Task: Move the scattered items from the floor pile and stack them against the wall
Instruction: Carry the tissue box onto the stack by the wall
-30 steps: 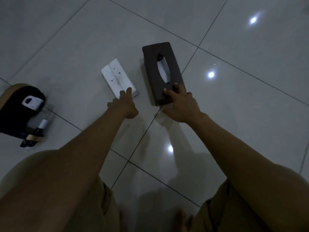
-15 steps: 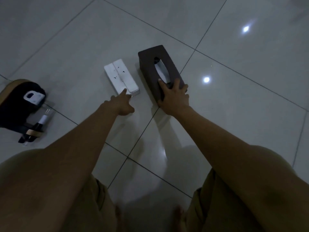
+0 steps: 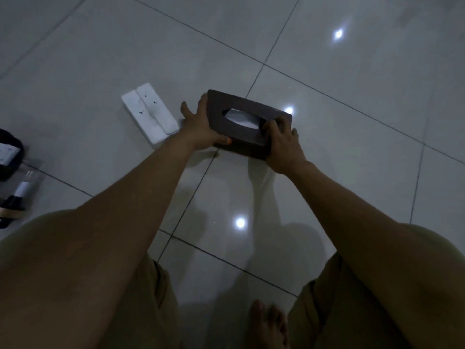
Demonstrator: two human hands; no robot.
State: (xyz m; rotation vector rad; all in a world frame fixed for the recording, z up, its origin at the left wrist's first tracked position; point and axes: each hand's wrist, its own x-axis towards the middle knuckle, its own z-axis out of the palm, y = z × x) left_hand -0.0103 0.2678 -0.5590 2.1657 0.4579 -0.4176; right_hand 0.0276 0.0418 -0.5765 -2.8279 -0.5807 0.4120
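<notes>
A dark brown tissue box (image 3: 245,109) with white tissue in its oval slot is held just above the tiled floor, turned crosswise in front of me. My left hand (image 3: 198,127) grips its left end, thumb under the near edge and fingers spread along the side. My right hand (image 3: 281,139) grips its right near corner, fingers curled over the top. A white flat box (image 3: 148,115) lies on the floor just left of my left hand.
At the far left edge lie a black round item with a white label (image 3: 7,157) and a small dark bottle with a white band (image 3: 17,197). Glossy grey floor tiles (image 3: 352,159) spread all around. My bare foot (image 3: 266,321) shows at the bottom.
My left hand left the white box and took the tissue box's left end. The tissue box turned from lengthwise to crosswise and rose off the floor, both hands now holding it.
</notes>
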